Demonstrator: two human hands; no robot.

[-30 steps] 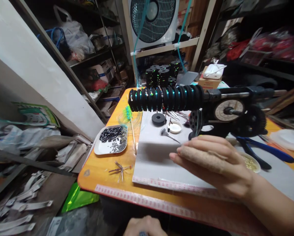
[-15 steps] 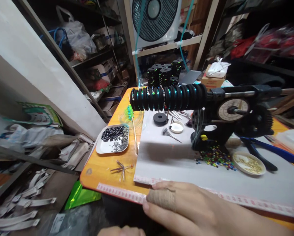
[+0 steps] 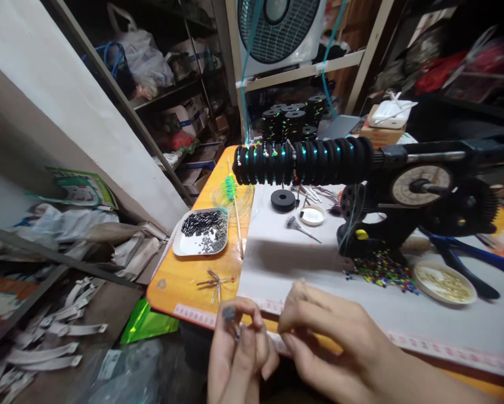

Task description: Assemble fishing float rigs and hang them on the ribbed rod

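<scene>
My left hand is raised at the table's front edge, its fingers curled round a small bundle with a grey tip. Just to its right, my right hand has thumb and fingertips pinched together, with tape round one finger; anything between those tips is too small to make out. The hands are close but apart. Beyond them, a black machine carries a row of black spools wound with teal line. Colourful beads lie by its base, beside a dish of gold pieces.
A white tray of black tubes and grey bits sits at left, near a wooden stick and a bunch of thin pieces. Blue-handled pliers lie at right. Stacked spools and a fan stand behind.
My left hand has risen into view with the grey-tipped bundle. My right hand has drawn back from lying flat over the edge and its fingers have curled into a pinch. The view has shifted slightly.
</scene>
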